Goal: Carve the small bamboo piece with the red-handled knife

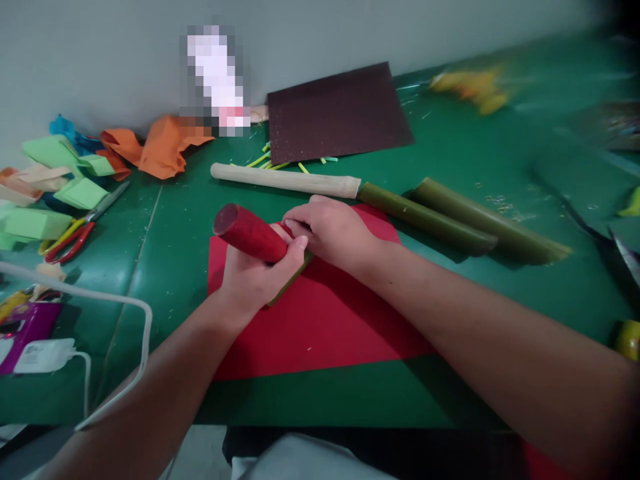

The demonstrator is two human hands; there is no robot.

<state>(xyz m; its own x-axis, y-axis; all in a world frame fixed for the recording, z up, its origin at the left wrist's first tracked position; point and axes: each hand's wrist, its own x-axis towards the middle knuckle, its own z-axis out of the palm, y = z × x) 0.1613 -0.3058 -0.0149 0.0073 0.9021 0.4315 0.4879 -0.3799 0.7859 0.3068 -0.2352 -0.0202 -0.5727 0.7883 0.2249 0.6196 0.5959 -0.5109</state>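
My left hand [253, 277] is wrapped around a thick red cylinder [250, 232] whose flat, darker end tilts up toward the left. My right hand [337, 230] meets it from the right, fingers curled and pinched together near the cylinder's lower end; what they grip is hidden. A narrow green strip [291, 283] shows beneath the two hands; whether it joins the cylinder I cannot tell. Both hands are over a red sheet [320, 327] lying on the green tabletop [190, 267].
Behind the hands lie a pale stick [285, 180] and two green bamboo-like pieces [430, 217], [490, 220]. A dark brown sheet [340, 117] covers thin yellow-green strips. Scissors [75, 240], folded green paper [83, 190] and orange paper [165, 147] are left. A white cable [147, 320] crosses my left forearm.
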